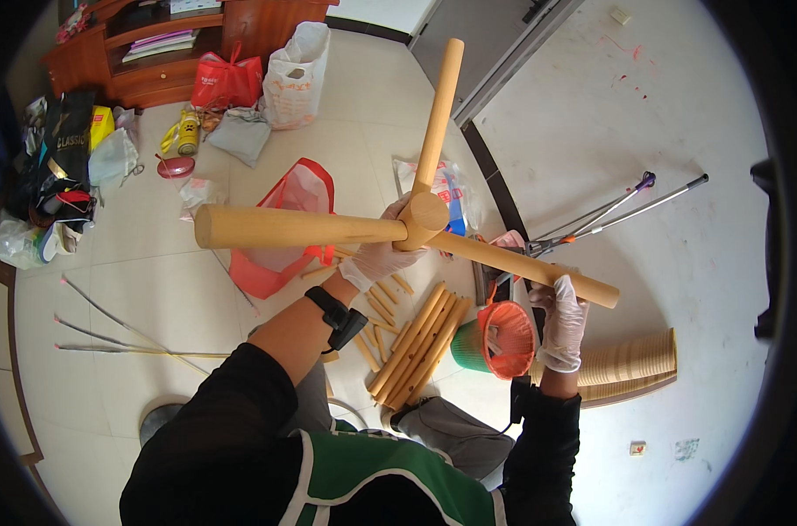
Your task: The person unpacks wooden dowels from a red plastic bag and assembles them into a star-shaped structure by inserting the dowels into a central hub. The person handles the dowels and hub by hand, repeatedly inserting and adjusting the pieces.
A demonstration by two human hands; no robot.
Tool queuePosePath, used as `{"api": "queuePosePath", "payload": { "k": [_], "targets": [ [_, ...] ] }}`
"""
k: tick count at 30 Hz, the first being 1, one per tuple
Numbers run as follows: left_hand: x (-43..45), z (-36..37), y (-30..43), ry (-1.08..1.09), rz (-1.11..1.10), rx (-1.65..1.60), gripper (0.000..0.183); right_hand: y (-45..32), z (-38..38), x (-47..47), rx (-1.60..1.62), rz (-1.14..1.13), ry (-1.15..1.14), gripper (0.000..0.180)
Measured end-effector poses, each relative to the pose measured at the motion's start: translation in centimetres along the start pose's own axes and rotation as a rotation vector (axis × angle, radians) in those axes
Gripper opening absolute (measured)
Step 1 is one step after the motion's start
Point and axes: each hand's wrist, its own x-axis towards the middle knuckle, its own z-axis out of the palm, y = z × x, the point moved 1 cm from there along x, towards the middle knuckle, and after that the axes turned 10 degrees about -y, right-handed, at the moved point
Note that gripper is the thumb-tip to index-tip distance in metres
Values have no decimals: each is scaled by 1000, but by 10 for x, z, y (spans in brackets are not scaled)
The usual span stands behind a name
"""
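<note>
Raised before me is a wooden frame piece made of a short round hub [426, 220] with three poles joined to it. One thick pole [300, 225] points left, a second pole [440, 118] points away from me, and a third pole [530, 263] runs to the right. My left hand [382, 260], in a thin translucent glove, grips the piece from beneath at the hub; its fingers are partly hidden. Gloved as well, my right hand [559, 319] is closed around the right pole near its outer end.
Below lie a bundle of drilled wooden poles [419, 345] and several short dowels [382, 299]. A green bin [470, 345] with a red liner stands beside the bundle. A red-and-white bag [263, 273] lies open on the floor. Mop handles [635, 209] lean by the right wall.
</note>
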Motion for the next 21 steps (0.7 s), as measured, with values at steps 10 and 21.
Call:
{"api": "queuePosePath", "payload": {
  "k": [10,21],
  "targets": [
    [5,-4,1,-66,-68,-197,83,-39,-35,-26,-87,-197,24,73],
    [0,7,1,-190,-80,-125,84,-98,-17,-22,-1921,-408,-442,41]
  ]
}}
